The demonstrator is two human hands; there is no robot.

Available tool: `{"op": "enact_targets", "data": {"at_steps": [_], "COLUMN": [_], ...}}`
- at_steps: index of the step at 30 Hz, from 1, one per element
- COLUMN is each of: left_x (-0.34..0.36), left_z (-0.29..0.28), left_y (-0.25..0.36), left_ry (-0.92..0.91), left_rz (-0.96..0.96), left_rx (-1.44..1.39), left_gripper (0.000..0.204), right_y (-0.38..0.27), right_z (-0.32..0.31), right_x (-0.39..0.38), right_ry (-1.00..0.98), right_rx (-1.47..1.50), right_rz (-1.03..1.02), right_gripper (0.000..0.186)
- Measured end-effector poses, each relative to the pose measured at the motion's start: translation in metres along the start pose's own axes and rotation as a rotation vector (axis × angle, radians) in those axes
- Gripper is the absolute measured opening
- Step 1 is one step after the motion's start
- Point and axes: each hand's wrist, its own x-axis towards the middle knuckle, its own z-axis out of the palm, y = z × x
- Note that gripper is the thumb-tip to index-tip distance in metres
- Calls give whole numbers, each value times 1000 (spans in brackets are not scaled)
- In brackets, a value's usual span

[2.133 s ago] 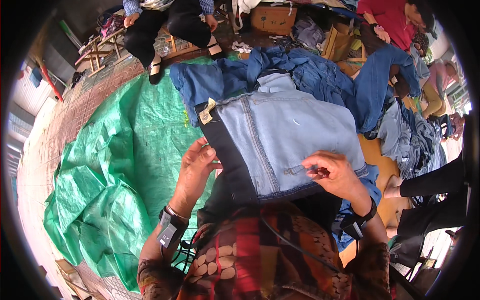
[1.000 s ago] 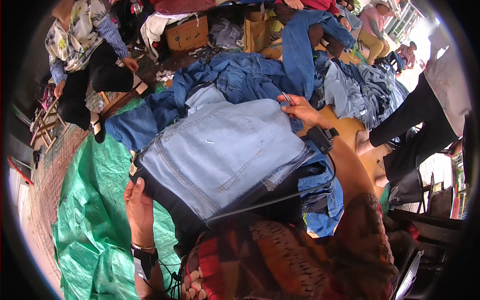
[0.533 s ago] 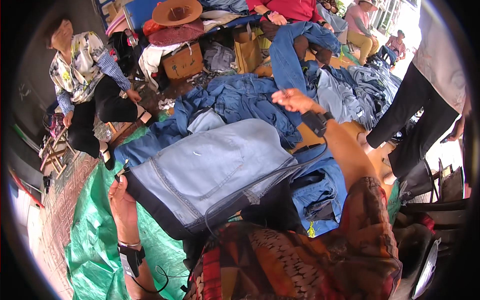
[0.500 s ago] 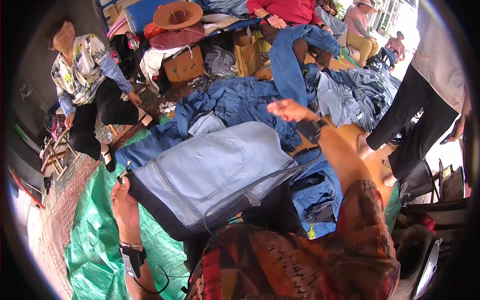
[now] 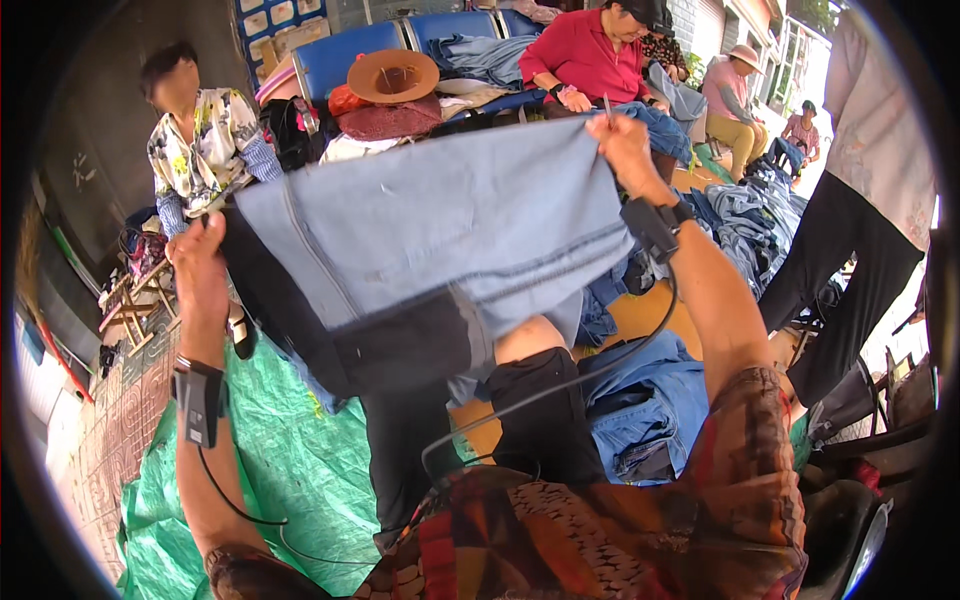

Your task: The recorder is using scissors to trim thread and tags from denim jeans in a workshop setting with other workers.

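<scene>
A light blue denim garment with a dark band (image 5: pixel 430 220) hangs stretched out in the air in front of me, its top corners pulled apart. My left hand (image 5: pixel 200 262) pinches its dark upper left corner. My right hand (image 5: pixel 630 155) grips the upper right corner, along with a thin metal tool (image 5: pixel 607 105) that sticks up from the fingers; its kind is hard to tell. Below the cloth my legs in black trousers (image 5: pixel 530 420) show, with dark cables across them. A folded pile of blue jeans (image 5: pixel 645 395) lies right of my legs.
A green tarp (image 5: pixel 290 460) covers the ground at left. A seated person in floral clothes (image 5: pixel 205 135) is at upper left, one in red (image 5: pixel 575 55) at back, and a standing person in black trousers (image 5: pixel 840 280) at right. Heaped jeans (image 5: pixel 745 220) and blue seats (image 5: pixel 360 45) lie beyond.
The garment has risen from my lap and is spread upright. My right hand, loose above it half a second ago, now grips its corner; my left hand has moved up and leftward with it.
</scene>
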Motion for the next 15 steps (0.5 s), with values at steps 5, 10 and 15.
{"op": "enact_targets", "data": {"at_steps": [5, 10, 15], "left_x": [0, -98, -243], "left_z": [-12, -43, -21], "left_y": [89, 8, -61], "left_ry": [-40, -74, -277], "left_rz": [227, -80, -621], "left_rx": [-400, -679, -560], "left_gripper": [17, 16, 17], "right_y": [-118, -76, 35], "right_z": [-66, -118, -145], "right_x": [1, -143, -298], "right_ry": [128, -87, -694], "right_rx": [210, -124, 14], "right_rz": [-371, -201, 596], "right_gripper": [18, 8, 11]}}
